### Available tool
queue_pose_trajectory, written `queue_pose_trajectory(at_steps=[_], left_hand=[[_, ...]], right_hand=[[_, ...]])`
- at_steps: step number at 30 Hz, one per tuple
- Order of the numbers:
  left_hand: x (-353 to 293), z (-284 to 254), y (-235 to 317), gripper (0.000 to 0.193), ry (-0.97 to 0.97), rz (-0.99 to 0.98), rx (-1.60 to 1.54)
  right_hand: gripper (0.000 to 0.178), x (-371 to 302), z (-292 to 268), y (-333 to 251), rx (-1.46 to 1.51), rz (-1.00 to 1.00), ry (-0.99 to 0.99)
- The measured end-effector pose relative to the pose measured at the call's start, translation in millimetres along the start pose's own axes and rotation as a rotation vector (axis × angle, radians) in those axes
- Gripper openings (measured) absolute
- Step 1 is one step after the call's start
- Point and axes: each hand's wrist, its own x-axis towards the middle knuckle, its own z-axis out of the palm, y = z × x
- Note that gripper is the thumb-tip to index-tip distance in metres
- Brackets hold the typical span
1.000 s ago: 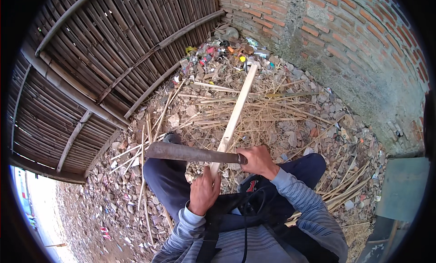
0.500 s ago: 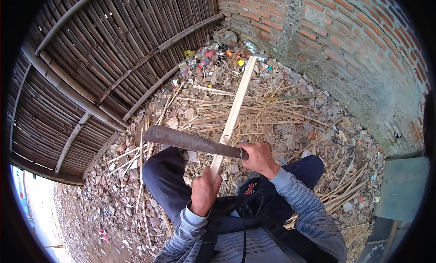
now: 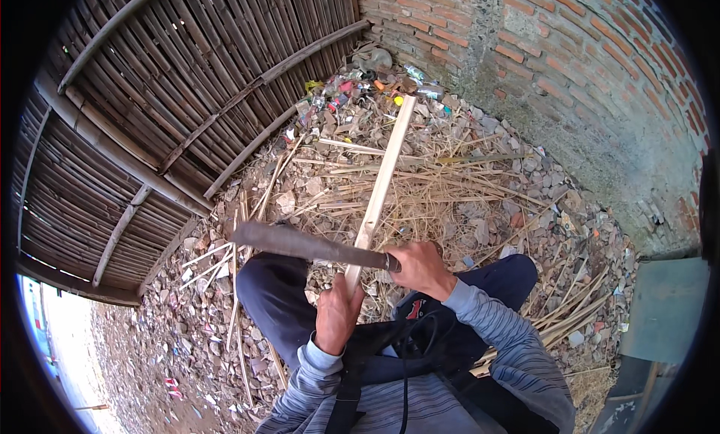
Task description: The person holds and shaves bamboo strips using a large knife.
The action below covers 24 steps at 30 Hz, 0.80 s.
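Observation:
My left hand [image 3: 337, 314] is closed around the near end of a long pale bamboo strip [image 3: 385, 172], which slants up and away toward the corner. In my right hand [image 3: 421, 269] is the handle of a machete [image 3: 307, 243], its broad dark blade pointing left. The blade lies across the strip a little beyond my left hand; whether its edge bites into the strip I cannot tell. Slight blur shows along the blade. My fingers hide most of the handle.
Split bamboo strips [image 3: 442, 185] and dry shavings lie on the stony ground ahead, with another bundle [image 3: 574, 314] at my right. A bamboo-slat wall [image 3: 202, 82] rises at left, a brick wall [image 3: 555, 67] at right. Litter [image 3: 345, 93] fills the corner. My bent knees flank the strip.
My right hand and the machete have shifted slightly left and nearer to me along the strip. The strip's far end has tilted a little left. My left hand stays about in place.

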Motion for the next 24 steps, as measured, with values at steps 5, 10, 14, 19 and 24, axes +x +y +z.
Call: queue_pose_trajectory(at_steps=[5,10,14,19,24], left_hand=[[-15,2,-16,0.032,-0.023,0.076,0.069],[-22,6,-23,0.028,-0.059,0.035,0.129],[-19,10,-14,0.03,-0.083,-0.015,0.117],[-26,3,-13,0.033,-0.076,-0.074,0.035],[-28,11,-24,0.036,-0.073,0.055,0.185]], right_hand=[[0.022,10,-5,31,-0.016,0.095,-0.051],[0.022,6,-5,37,-0.039,0.183,0.021],[0.023,-3,-1,23,-0.033,0.071,-0.044],[0.022,11,-10,66,0.012,0.172,0.049],[0.026,2,-1,54,0.046,0.185,-0.02]])
